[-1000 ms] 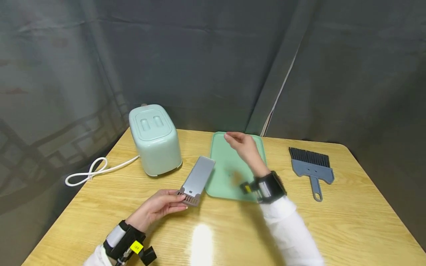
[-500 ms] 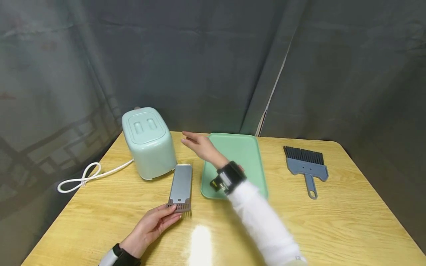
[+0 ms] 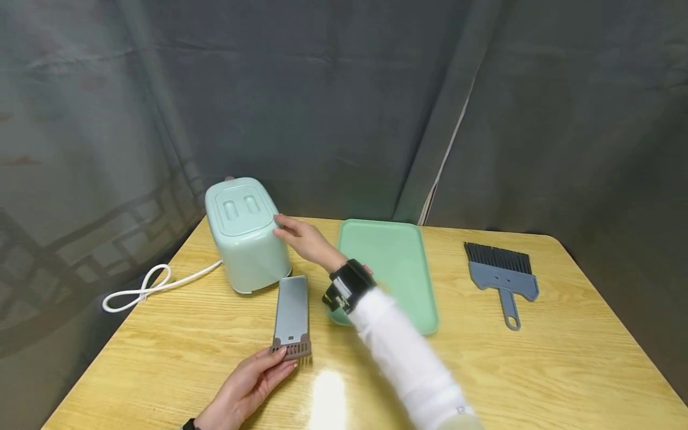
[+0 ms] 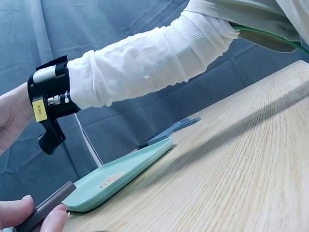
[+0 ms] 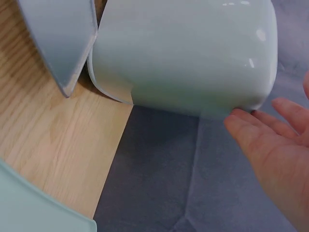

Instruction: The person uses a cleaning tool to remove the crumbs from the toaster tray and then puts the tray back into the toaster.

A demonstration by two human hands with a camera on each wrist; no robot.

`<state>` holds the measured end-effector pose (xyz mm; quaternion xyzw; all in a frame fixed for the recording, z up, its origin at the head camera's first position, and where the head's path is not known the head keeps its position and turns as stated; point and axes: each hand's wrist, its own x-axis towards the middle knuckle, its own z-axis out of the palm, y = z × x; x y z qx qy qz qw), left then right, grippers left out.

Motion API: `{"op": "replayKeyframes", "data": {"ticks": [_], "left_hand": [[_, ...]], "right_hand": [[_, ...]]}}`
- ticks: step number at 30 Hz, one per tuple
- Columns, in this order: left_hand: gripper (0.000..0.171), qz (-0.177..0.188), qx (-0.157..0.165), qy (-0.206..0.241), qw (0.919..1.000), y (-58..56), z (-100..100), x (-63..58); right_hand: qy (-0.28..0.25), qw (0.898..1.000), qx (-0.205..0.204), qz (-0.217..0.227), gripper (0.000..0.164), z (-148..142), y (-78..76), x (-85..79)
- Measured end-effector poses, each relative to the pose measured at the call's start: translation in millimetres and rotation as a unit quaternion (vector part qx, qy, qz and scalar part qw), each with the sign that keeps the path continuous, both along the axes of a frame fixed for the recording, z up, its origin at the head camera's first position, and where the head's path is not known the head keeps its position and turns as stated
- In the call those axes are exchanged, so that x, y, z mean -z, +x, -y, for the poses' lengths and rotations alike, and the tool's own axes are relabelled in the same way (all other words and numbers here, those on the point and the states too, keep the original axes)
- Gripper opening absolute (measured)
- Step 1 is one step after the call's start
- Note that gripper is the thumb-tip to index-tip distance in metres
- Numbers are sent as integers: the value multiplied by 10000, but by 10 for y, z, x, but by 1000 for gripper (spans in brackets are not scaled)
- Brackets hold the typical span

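Note:
My left hand pinches the brown slotted end of a grey metal crumb tray between thumb and fingers. The crumb tray's far end lies close to the lower right corner of a mint-green toaster; whether they touch, I cannot tell. With fingers mostly straight, my right hand touches the toaster's upper right edge. In the right wrist view its fingertips rest against the toaster's rounded corner. A lid with two oval dents covers the toaster's top.
Right of the crumb tray lies a green serving tray, partly behind my right arm. Light brown crumbs lie on it. Further right is a grey-blue hand brush with black bristles. The toaster's white cord loops past the table's left edge.
From above the green tray, my right hand has moved left to the toaster and now touches it. My left hand has swung the crumb tray left, in line with the toaster's right front corner.

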<state>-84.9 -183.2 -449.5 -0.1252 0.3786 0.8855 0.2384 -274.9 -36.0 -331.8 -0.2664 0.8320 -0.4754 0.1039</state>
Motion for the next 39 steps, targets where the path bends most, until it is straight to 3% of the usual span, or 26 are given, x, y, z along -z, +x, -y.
{"op": "replayKeyframes", "data": {"ticks": [20, 26, 29, 35, 39], "left_hand": [[24, 137, -401, 70, 9991, 83, 53, 45], [24, 188, -375, 182, 9990, 90, 66, 50], [18, 185, -399, 98, 9990, 70, 71, 52], [54, 151, -647, -364, 9971, -33, 95, 25], [40, 134, -695, -272, 9971, -103, 114, 9]], "right_hand": [[117, 9998, 97, -143, 48, 18, -16, -18], [109, 9998, 108, -104, 48, 9, -14, -25], [104, 9998, 110, -105, 48, 8, -12, -31], [65, 9998, 120, -148, 47, 18, -3, -31], [64, 9998, 104, -158, 47, 27, 1, -26]]}}
